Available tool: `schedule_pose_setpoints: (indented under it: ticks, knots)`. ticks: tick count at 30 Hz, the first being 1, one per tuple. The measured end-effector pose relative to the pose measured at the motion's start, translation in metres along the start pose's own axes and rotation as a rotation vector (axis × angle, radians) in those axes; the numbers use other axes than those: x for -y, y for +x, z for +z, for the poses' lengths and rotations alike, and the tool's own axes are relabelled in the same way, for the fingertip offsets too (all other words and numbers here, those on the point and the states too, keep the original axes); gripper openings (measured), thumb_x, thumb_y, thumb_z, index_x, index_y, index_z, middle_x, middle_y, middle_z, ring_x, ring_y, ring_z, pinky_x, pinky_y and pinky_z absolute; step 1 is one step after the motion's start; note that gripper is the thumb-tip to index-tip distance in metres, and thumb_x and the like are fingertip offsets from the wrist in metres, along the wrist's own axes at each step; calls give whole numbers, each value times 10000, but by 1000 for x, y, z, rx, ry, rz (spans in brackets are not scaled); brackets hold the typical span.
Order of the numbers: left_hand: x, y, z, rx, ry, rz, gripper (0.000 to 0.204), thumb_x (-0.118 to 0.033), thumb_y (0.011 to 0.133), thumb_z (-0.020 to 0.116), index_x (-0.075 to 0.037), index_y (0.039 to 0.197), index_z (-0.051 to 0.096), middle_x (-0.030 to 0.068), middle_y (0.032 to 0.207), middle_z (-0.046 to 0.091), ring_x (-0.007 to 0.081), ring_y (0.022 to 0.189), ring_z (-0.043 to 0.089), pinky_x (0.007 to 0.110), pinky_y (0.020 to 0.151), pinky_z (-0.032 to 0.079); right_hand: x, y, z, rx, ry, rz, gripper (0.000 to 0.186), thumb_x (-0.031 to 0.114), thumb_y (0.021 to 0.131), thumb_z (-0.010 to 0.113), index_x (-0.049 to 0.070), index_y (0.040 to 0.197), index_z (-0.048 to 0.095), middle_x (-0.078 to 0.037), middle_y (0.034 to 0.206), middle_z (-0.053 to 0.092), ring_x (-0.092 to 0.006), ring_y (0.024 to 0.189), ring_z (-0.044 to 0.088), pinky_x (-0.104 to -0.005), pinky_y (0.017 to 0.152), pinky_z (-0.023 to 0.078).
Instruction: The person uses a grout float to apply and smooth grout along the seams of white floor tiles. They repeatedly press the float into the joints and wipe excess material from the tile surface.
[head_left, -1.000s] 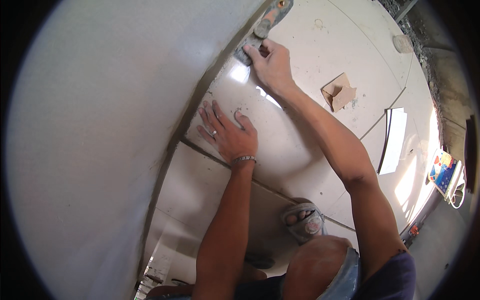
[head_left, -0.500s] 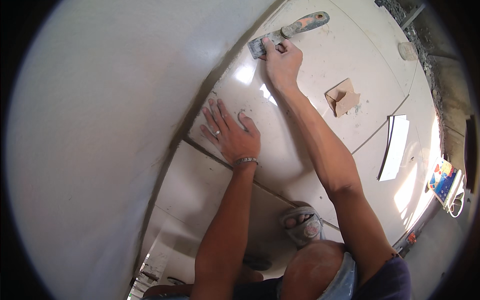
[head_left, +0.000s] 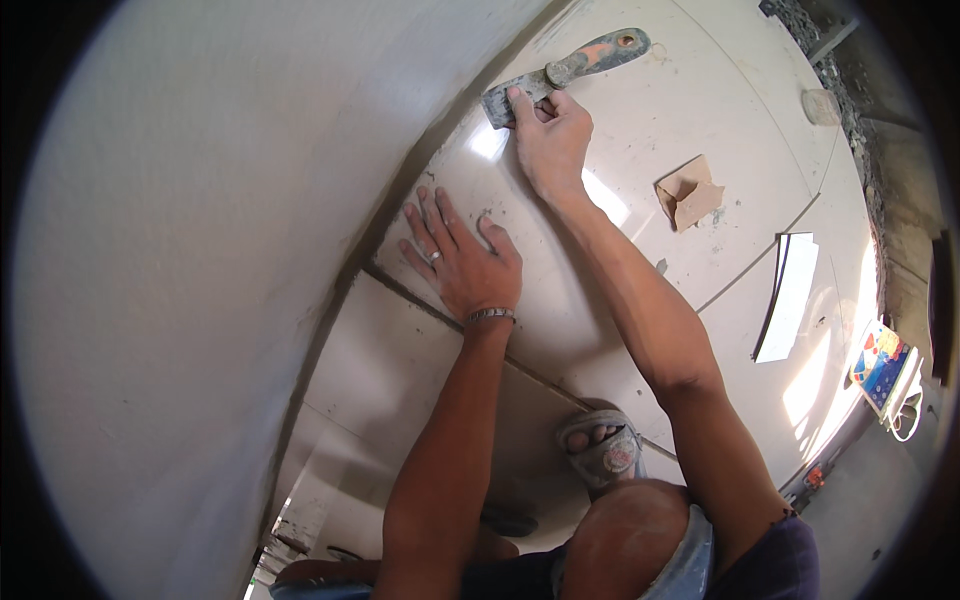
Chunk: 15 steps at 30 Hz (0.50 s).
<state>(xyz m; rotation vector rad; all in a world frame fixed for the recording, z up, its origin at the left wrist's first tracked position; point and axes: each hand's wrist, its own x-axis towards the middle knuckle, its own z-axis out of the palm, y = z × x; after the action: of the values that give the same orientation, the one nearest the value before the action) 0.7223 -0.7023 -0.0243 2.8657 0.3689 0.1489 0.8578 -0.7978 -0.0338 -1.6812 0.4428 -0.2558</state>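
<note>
My right hand (head_left: 556,145) pinches the blade of a putty knife (head_left: 600,52), whose worn handle points away to the upper right. The dusty blade's edge lies at the gap between the floor and the pale wall (head_left: 200,250). Flat on the glossy cream floor tile (head_left: 560,290) rests my left hand (head_left: 465,260), fingers spread, with a ring and a bracelet on it. A dark joint line runs just below that hand. The fingertips under the blade are partly hidden.
Right of my right forearm lie a torn piece of brown cardboard (head_left: 690,192) and a white strip (head_left: 788,297). A colourful bag (head_left: 885,370) stands at the far right. Rubble (head_left: 845,110) lines the upper right edge. My sandalled foot (head_left: 603,445) is on the tiles below.
My right hand and the putty knife have shifted slightly left and down along the wall's base. The left hand stays in nearly the same place.
</note>
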Motion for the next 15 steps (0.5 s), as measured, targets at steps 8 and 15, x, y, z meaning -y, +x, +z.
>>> schedule_pose_setpoints:
  ticks: [8,15]
  knots:
    - [2,0,1,18,-3,-3,627,-265,967,521,8,1517,394,171,1631,345,387,1549,250,664,1213,209,-3,-42,3,174,-184,-30,328,200,924,750,-63,786,610,-201,671,655,-241,613,641,-395,643,504]
    - [-2,-1,2,4,-13,-2,621,-258,977,518,-5,1525,370,173,1598,380,382,1548,255,651,1221,208,2,-27,-8,58,43,60,300,205,945,769,-53,830,668,-27,690,632,-68,649,515,-283,579,430]
